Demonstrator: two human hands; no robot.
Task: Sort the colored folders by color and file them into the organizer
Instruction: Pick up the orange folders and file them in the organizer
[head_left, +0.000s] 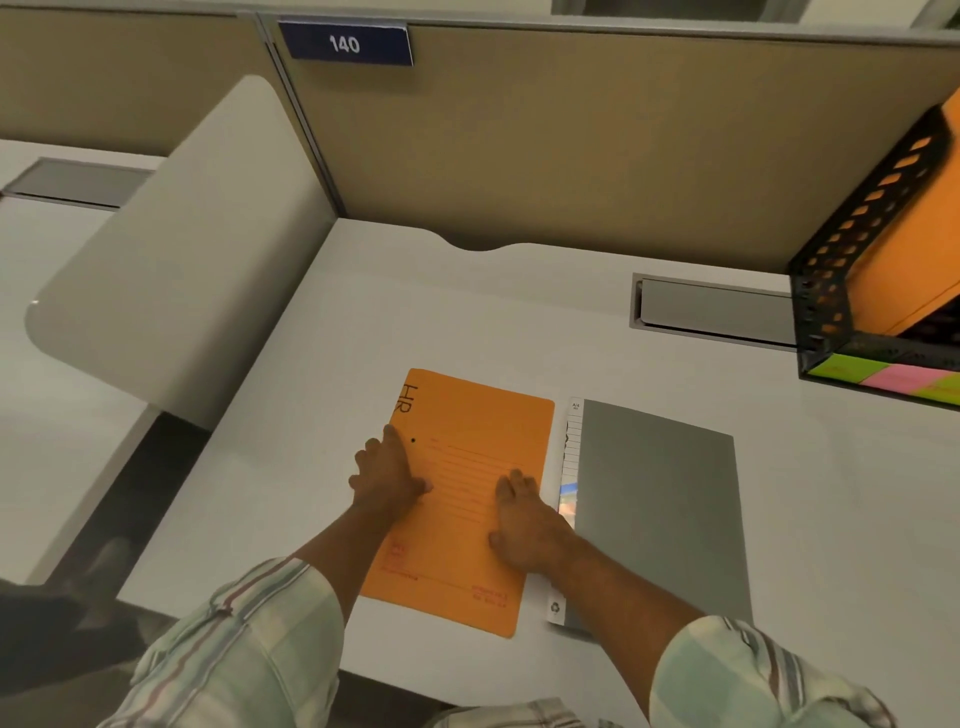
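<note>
Spread, nearly straight fingers of the left hand (387, 475) press the left edge of the orange folder (478, 431), gripping nothing. The right hand (522, 525) lies flat on its right half. A grey folder (660, 509) lies just right of it on the desk (415, 312), with the black organizer (831, 270) well beyond, rear right.

- A white desk (415, 322) with a shallow notch cut into its far edge.
- A tan partition panel (571, 145) standing along that far edge.
- A blue plate reading "140" (345, 44) at the panel's top.
- A grey cable hatch (717, 309) set into the desk near its far right corner.
- A rounded white side screen (182, 249) along the left edge.
</note>
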